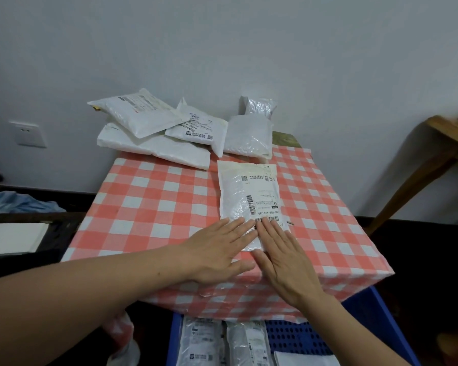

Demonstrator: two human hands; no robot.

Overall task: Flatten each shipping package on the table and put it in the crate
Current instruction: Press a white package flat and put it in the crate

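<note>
On the checked table (154, 207), a white package (249, 196) is lying near the front edge; left hand (217, 249) and right hand (283, 257) are pressing its near end, fingers straight, above the blue crate (376, 313).

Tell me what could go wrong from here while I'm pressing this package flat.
1. The left hand and right hand lie flat on the near end of the package with no grip. It may skid on the checked cloth and go off the near edge before it is flat.
2. The loose pile at the far side overlaps unevenly and reaches past the cloth's far-left corner, so a jolt could topple it.
</note>
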